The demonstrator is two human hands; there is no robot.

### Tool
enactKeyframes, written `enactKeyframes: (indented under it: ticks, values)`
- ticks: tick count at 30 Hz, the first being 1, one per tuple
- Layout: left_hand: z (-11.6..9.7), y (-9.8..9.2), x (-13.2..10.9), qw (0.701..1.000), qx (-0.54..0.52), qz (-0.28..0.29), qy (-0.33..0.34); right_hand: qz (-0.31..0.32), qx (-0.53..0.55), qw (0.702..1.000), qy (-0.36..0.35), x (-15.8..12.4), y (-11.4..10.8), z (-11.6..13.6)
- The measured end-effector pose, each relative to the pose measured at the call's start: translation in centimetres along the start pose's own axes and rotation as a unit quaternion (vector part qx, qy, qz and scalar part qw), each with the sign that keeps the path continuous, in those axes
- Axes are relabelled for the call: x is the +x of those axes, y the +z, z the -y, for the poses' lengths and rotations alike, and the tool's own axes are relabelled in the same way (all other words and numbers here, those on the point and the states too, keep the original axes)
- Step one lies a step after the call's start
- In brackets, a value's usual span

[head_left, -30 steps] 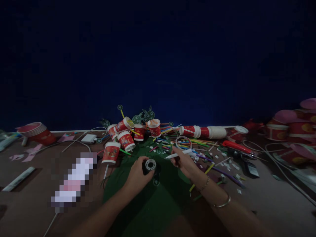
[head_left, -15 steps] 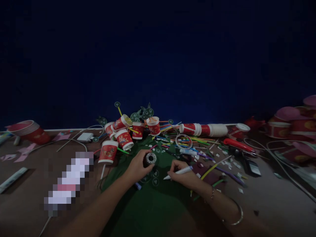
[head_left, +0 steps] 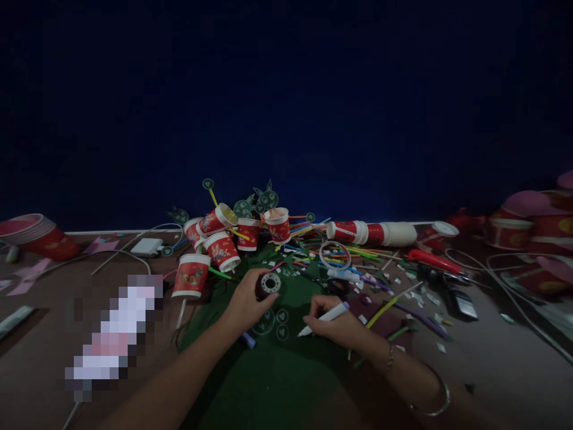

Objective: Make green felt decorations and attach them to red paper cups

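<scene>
My left hand (head_left: 246, 301) is closed round a dark roll of tape (head_left: 270, 285), its pale, dotted core and central hole facing up. Between the fingers of my right hand (head_left: 333, 322) is a white marker (head_left: 326, 316) with a purple end, its tip pointing left and down. Both hands are over a dark green sheet (head_left: 264, 382). Small pale heart-in-circle drawings (head_left: 282, 332) mark the sheet between them. A purple marker cap (head_left: 249, 340) lies below my left wrist.
Red paper cups (head_left: 191, 276) carrying straws and green paper shapes crowd the back left. Further right lie a cup stack (head_left: 371, 233), coloured straws (head_left: 358, 254), a clear ring (head_left: 335, 255), a red-handled tool (head_left: 434, 260) and white scraps. A pixelated object (head_left: 119, 328) lies left.
The tape roll has shifted slightly left and up with my left hand, uncovering more of the drawn circles. My right hand and the marker have dipped slightly. The view has shifted a little.
</scene>
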State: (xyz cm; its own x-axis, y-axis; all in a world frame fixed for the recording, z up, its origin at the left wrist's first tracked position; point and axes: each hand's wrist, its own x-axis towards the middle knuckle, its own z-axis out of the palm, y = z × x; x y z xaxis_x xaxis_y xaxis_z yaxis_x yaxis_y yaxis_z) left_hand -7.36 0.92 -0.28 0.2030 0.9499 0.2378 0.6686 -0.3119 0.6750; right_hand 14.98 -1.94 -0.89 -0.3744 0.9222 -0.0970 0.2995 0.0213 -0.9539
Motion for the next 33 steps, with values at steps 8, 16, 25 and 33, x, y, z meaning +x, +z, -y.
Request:
enactKeyframes:
  ticks: [8,16,25,33]
  values:
    - [0.15,0.03,0.01,0.999,-0.025,-0.005,-0.031,-0.002,-0.016,1.0,-0.002,0.07,0.25,-0.22]
    - [0.1,0.01,0.0,0.998,-0.041,-0.015,-0.037,-0.008,-0.016,1.0,-0.008,0.01,0.23,0.11]
    - [0.12,0.05,-0.03,0.998,-0.056,-0.008,-0.042,-0.035,-0.023,0.999,-0.015,0.39,0.38,-0.22]
    - [-0.19,-0.07,0.03,0.998,-0.048,-0.01,-0.047,-0.082,-0.033,0.996,-0.02,0.76,0.55,-0.04]
